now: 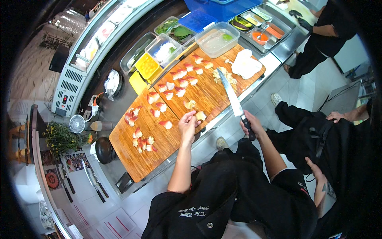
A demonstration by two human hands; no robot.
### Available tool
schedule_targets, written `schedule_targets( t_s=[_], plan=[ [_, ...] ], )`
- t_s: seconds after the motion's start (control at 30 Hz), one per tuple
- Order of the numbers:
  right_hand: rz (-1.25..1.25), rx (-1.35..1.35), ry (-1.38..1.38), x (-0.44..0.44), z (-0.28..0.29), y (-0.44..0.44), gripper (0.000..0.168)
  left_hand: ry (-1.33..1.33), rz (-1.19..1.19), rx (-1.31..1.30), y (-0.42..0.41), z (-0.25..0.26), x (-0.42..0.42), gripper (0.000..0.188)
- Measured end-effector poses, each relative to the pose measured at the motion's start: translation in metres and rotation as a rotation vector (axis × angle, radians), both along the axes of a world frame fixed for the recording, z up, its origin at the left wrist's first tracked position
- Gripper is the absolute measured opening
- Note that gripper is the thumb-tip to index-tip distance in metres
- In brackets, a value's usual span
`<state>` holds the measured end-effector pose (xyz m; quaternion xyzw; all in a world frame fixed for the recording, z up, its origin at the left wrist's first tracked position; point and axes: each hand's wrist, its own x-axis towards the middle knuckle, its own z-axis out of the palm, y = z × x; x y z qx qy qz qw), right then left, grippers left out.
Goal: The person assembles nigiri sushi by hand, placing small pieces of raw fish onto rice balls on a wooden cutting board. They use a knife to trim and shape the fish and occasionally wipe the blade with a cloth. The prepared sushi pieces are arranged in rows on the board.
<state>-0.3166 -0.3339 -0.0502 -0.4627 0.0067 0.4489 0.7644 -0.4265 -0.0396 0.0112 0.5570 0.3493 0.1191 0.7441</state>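
Note:
My right hand [252, 124] grips the black handle of a long kitchen knife [231, 94], its blade pointing up across the wooden cutting board [206, 98]. The tip lies over a pile of pale trimmings [223, 78]. My left hand [189, 122] is at the board's near edge with its fingers bent, beside a yellowish piece of shellfish [200, 116]; whether it touches that piece is unclear. Another pale yellow piece [189, 104] lies just above. Many red-and-white surf clam pieces [165, 124] are spread over the board. A folded white cloth [246, 64] rests at its right end.
Behind the board stand a clear plastic tub [218, 40], a yellow container [147, 65], a container of white shreds [164, 50] and a metal tray [283, 28] of small tubs. A person in black [331, 140] stands close on the right, another [328, 33] farther off.

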Motion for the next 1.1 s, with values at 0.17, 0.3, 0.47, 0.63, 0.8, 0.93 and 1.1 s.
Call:
schedule_targets(
  t_s=[0.17,0.3,0.47,0.63,0.8,0.93,1.1],
  plan=[
    [-0.025,0.021,0.223,-0.046,-0.009,-0.055,0.048,-0.029,0.030,-0.159,0.001,0.008,-0.007,0.024],
    [-0.119,-0.088,-0.048,-0.033,0.026,-0.072,0.047,-0.066,0.009,-0.254,0.004,0.009,-0.003,0.024],
    [-0.293,-1.033,-1.492,0.059,0.064,-0.036,0.039,-0.036,-0.134,-0.135,-0.005,0.029,0.042,0.029],
    [-0.175,-1.282,-1.392,0.044,0.027,-0.057,0.039,-0.189,-0.238,0.425,0.003,0.041,0.145,0.027],
    [-0.203,-1.075,-1.210,0.018,0.063,-0.088,0.040,-0.137,-0.355,1.164,0.026,0.076,0.299,0.021],
    [-0.303,-1.023,-1.235,0.049,0.083,-0.077,0.040,0.249,-0.875,1.496,0.039,0.052,0.394,0.021],
    [-0.265,-1.014,-1.249,0.075,0.088,-0.067,0.039,0.483,-0.985,1.575,0.058,0.002,0.431,0.021]
  ],
)
